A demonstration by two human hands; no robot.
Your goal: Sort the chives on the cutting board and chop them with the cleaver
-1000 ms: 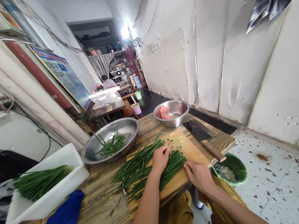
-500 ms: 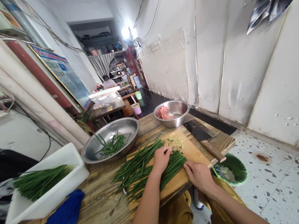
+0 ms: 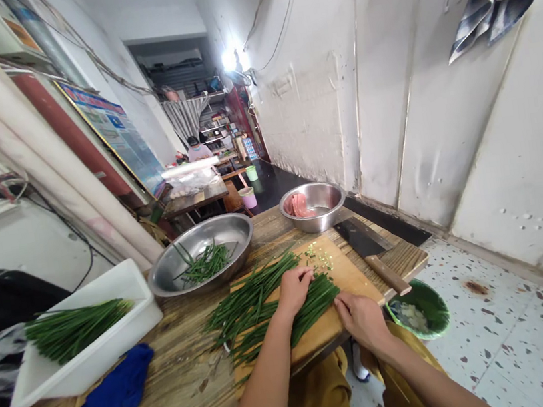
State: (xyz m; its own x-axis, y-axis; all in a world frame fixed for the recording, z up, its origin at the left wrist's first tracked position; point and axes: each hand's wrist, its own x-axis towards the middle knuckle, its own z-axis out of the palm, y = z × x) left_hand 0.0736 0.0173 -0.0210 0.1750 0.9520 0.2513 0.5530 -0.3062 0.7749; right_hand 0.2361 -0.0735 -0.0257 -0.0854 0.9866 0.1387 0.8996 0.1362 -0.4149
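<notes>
- Green chives (image 3: 260,306) lie on a wooden cutting board (image 3: 349,272). The long axis runs left to right across my view, slightly diagonal. The even ends point right, and the loose tips fan left past the board's edge onto the plank table (image 3: 186,384).
- Left hand (image 3: 294,289) rests palm-down on mid-bundle, fingers loosely bent over the stalks, not closed round them.
- Right hand (image 3: 363,318) touches the even ends at the board's near edge. Its fingertips are tucked out of sight, so I cannot tell whether it pinches anything.
- Stalks under the left palm are hidden; the chopped bits (image 3: 322,258) beyond are too small to read.
- Stalks are thin, straight and uniformly dark green.
- Cleaver (image 3: 369,250) lies just right of the bundle, apart from both hands.
</notes>
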